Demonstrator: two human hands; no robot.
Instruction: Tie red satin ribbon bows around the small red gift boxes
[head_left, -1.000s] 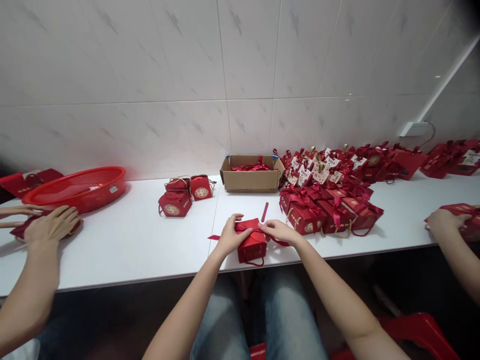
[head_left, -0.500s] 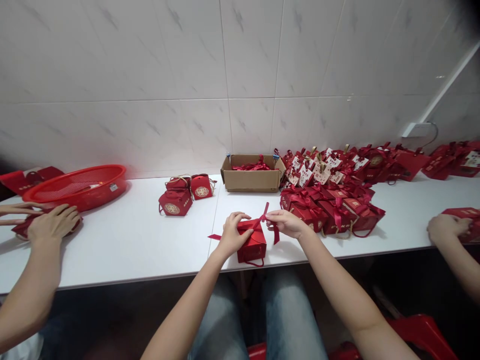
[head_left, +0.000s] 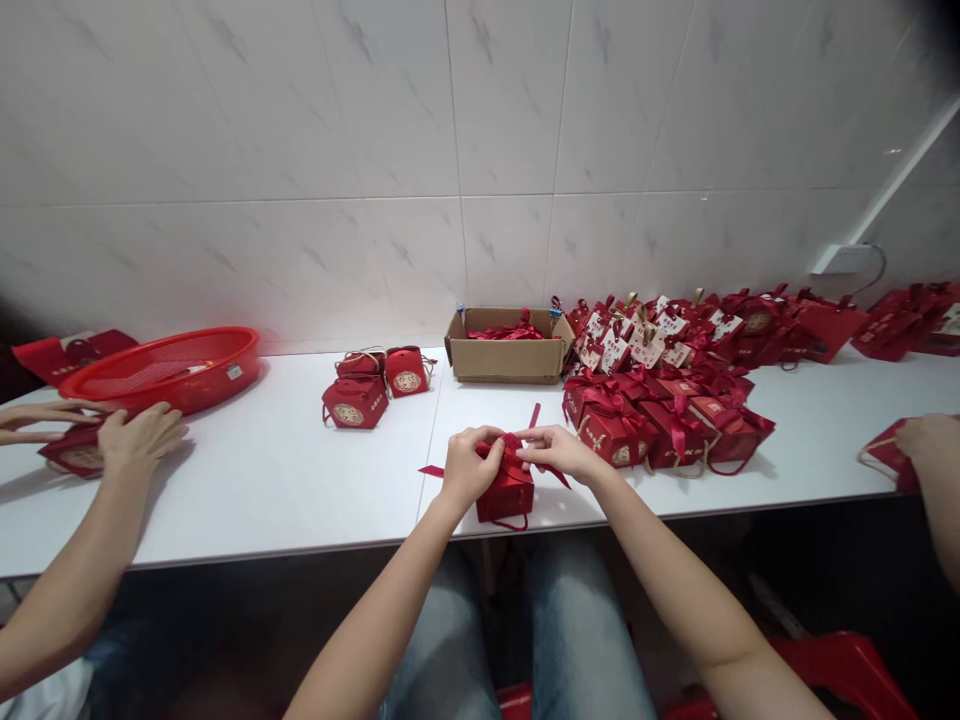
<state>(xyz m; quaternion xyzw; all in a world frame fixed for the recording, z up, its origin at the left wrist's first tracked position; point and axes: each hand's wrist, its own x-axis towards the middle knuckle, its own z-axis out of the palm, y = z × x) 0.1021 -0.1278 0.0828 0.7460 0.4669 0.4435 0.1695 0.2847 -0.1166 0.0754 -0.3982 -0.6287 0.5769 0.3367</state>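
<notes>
A small red gift box [head_left: 507, 500] stands near the table's front edge, straight ahead of me, with a cord loop at its front. Dark red ribbon [head_left: 555, 474] lies across its top, one tail pointing left and others sticking out to the right. From the left, my left hand [head_left: 474, 462] pinches the ribbon over the lid with thumb and forefinger. My right hand [head_left: 559, 452] is closed on the ribbon at the box's right side, its fingertips close to those of the left. The exact shape of the ribbon between the fingers is partly hidden.
An open cardboard box [head_left: 508, 362] of red ribbons stands against the wall. Ribboned red boxes [head_left: 675, 425] crowd the right, tagged ones [head_left: 637, 335] behind. Several small red boxes [head_left: 356, 400] and a red plastic basket [head_left: 202, 375] are left. Co-workers' hands [head_left: 142, 440] work at both sides.
My right hand has moved left, in over the box lid, and the ribbon is now gathered between both hands. The co-workers' hands and their boxes at both sides have shifted.
</notes>
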